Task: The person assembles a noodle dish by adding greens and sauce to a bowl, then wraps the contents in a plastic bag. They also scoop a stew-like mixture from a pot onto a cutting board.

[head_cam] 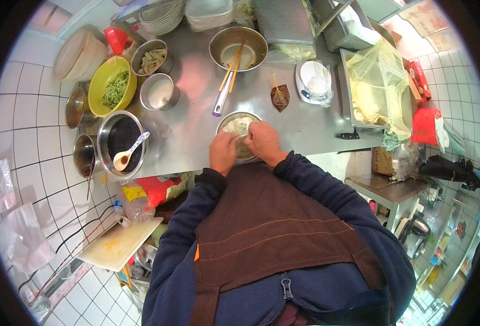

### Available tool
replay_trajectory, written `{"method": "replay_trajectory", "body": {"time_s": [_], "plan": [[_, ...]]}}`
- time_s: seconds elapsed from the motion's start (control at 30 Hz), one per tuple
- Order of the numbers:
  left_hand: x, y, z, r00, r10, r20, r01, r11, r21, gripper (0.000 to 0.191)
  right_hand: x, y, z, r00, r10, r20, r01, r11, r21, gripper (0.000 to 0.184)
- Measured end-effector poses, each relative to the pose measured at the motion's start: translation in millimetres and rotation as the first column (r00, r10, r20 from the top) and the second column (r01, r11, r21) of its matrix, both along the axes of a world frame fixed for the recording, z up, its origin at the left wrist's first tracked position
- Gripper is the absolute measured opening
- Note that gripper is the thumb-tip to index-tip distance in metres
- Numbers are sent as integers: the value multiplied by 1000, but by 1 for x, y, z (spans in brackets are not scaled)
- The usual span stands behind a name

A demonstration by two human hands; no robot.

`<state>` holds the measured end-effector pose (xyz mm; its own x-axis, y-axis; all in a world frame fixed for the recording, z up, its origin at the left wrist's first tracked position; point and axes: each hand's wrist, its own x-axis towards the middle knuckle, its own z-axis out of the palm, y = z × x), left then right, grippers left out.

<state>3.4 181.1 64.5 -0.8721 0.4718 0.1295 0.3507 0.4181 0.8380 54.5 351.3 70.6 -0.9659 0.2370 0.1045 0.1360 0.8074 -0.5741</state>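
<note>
Both hands meet over a round metal bowl (222,122) at the front edge of the steel table (183,134). The bowl holds pale, whitish food. My left hand (224,151) has its fingers bent at the bowl's left side, close to the right one. My right hand (266,140) is curled over the bowl's right side, and a pale or clear thing shows between the fingertips. Whether it is food or thin plastic cannot be told. Behind the hands, a metal pan (213,53) holds wooden chopsticks (234,67), its handle (222,95) pointing toward the bowl.
Left stand a yellow bowl of shredded green vegetable (93,91), metal bowls, and a bowl of dark liquid (103,134) with a spoon (130,151). Right are a tied bag of brown sauce (280,98), a kitchen scale (305,91) and a tray under cloth (348,102). Plates (162,20) stand behind.
</note>
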Motion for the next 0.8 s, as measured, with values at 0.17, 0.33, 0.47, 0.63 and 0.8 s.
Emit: {"method": "replay_trajectory", "body": {"time_s": [0.17,0.33,0.47,0.63,0.8], "plan": [[-1,-4,-6,996,54,-78,-53,998,20,9,2,2,5,998,1,62,-3,1000,26,17],[4,-5,-5,991,93,94,-89,995,-47,12,5,4,5,998,70,-3,-70,997,21,17],[4,-10,12,989,45,141,-41,999,-32,16,6,12,0,994,111,-10,-110,994,19,14],[-10,-78,58,984,159,75,-148,981,-126,32,19,28,19,985,169,-44,-169,986,-4,20],[-89,-258,113,869,434,-237,-477,861,-175,29,31,31,45,980,199,-3,-199,980,14,35]]}}
